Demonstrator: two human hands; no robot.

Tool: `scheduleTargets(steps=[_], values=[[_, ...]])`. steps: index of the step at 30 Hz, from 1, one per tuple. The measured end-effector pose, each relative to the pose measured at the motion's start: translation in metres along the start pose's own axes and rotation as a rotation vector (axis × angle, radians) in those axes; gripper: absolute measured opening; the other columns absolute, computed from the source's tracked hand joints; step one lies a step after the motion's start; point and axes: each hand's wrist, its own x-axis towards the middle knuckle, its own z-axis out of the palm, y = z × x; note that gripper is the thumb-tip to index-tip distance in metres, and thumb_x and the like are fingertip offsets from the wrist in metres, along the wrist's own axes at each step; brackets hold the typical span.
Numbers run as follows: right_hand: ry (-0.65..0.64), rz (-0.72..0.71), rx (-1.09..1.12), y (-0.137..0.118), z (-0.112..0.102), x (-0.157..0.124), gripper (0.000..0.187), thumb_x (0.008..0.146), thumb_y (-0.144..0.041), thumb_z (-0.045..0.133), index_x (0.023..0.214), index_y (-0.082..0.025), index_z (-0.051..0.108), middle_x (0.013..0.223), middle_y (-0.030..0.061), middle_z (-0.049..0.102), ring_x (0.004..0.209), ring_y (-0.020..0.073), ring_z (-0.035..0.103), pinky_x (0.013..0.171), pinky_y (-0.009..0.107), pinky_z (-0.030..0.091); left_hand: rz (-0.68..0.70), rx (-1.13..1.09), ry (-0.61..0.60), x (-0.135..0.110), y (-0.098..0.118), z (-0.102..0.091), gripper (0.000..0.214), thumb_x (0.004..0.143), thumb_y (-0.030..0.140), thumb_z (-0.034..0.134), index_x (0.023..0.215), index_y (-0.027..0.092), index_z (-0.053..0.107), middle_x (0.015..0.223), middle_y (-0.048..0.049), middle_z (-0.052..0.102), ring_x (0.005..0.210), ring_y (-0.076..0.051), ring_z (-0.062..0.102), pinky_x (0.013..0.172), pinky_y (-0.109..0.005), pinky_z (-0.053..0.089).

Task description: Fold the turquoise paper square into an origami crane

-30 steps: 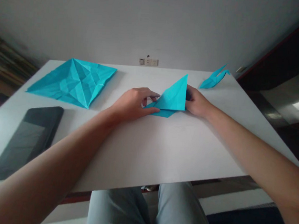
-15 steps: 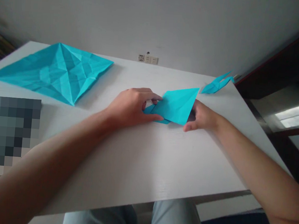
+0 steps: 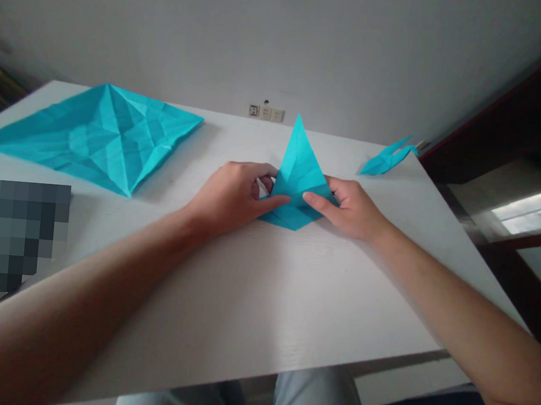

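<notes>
Between my two hands is a folded sheet of blue origami paper [image 3: 300,170], with a tall pointed flap rising away from me and a blunt angled edge toward me. My left hand [image 3: 238,194] grips its left side, thumb pressed on the front and fingers curled behind. On the right side my right hand [image 3: 352,206] pinches it too, with the thumb on the front face and the fingers mostly hidden behind the paper. Both thumbs point inward, a small gap apart.
A large creased blue sheet [image 3: 116,137] lies at the table's left. Near the far right corner sits a folded blue paper crane [image 3: 389,159]. The white table [image 3: 243,313] meets a grey wall with sockets [image 3: 266,112]. A pixelated patch covers the left edge.
The paper's flap has swung from leaning right to pointing up and away from me. My right hand has shifted from behind the flap to a pinch on the paper's right side.
</notes>
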Motion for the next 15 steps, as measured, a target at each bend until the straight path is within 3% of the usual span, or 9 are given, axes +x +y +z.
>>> scheduleTargets(steps=[4, 8, 11, 15], values=[[0.009, 0.018, -0.051, -0.001, 0.0034, -0.0023, 0.075, 0.103, -0.1, 0.088, 0.092, -0.027, 0.083, 0.088, 0.0023, 0.084, 0.082, 0.0257, 0.07, 0.082, 0.04, 0.059, -0.029, -0.056, 0.026, -0.0004, 0.0037, 0.0017, 0.032, 0.105, 0.056, 0.093, 0.11, 0.026, 0.084, 0.086, 0.0004, 0.081, 0.072, -0.019, 0.07, 0.076, -0.032, 0.053], [0.036, 0.021, -0.096, -0.0055, 0.0044, -0.0021, 0.07, 0.108, -0.099, 0.082, 0.103, -0.029, 0.081, 0.086, 0.0003, 0.081, 0.08, 0.0249, 0.068, 0.077, 0.039, 0.054, -0.06, -0.078, 0.075, -0.0009, 0.0072, 0.0042, 0.038, 0.108, 0.062, 0.092, 0.103, 0.027, 0.078, 0.082, 0.0008, 0.078, 0.07, -0.019, 0.067, 0.072, -0.032, 0.052], [0.061, 0.023, -0.133, -0.01, 0.005, -0.0009, 0.065, 0.107, -0.094, 0.086, 0.1, -0.031, 0.072, 0.082, -0.0022, 0.072, 0.075, 0.0228, 0.061, 0.074, 0.038, 0.047, -0.074, -0.051, 0.095, -0.0007, 0.0061, 0.0061, 0.04, 0.106, 0.059, 0.095, 0.097, 0.027, 0.072, 0.078, 0.0013, 0.075, 0.071, -0.02, 0.068, 0.07, -0.032, 0.05], [0.05, 0.015, -0.098, -0.007, 0.0041, 0.0011, 0.063, 0.107, -0.092, 0.088, 0.106, -0.032, 0.07, 0.087, -0.0022, 0.072, 0.078, 0.0234, 0.061, 0.075, 0.039, 0.046, -0.079, -0.069, 0.12, 0.0002, 0.0033, 0.008, 0.036, 0.105, 0.055, 0.096, 0.105, 0.027, 0.073, 0.085, 0.0012, 0.078, 0.074, -0.02, 0.07, 0.072, -0.031, 0.053]])
